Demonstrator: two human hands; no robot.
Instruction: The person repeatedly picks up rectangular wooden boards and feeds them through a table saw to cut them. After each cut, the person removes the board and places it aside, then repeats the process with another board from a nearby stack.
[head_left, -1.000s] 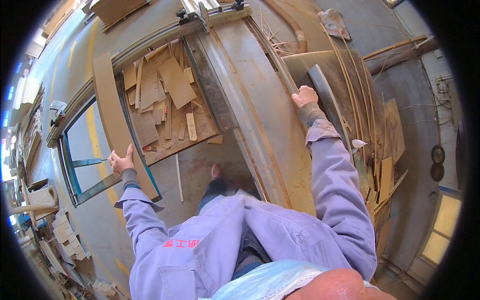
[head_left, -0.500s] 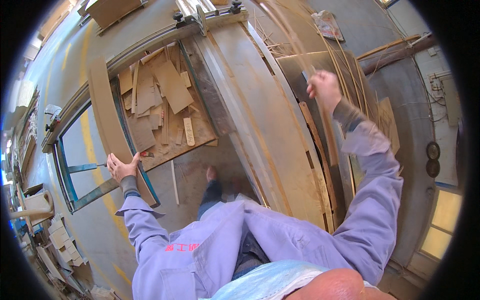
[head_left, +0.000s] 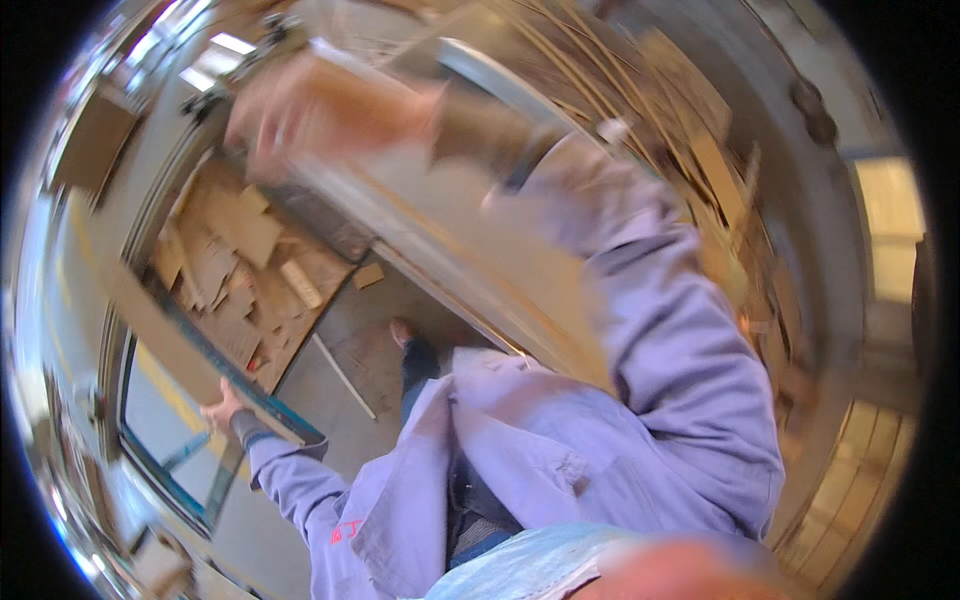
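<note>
My left hand [head_left: 224, 406] lies on the near end of a long, narrow brown board [head_left: 165, 335], thumb and fingers spread apart. The board rests along a teal-edged metal frame [head_left: 285, 412] on my left. High over the far end of a long, pale machine table [head_left: 500, 270], my right hand [head_left: 320, 112] is stretched forward and to the left. Motion smears its fingers, so I cannot make out their pose or anything in them. The right forearm and sleeve hide part of the table.
Flat offcuts [head_left: 240, 225] lie piled on a low panel between the frame and the table. A thin strip [head_left: 343, 375] lies on the floor near my foot. Long wood strips [head_left: 590, 60] and sheets lean beyond the table on the right. A brown box-like stack [head_left: 95, 140] stands far left.
My right hand has swung from the strips on the right across to the far left over the table. The view has turned right. My left hand stays on the board.
</note>
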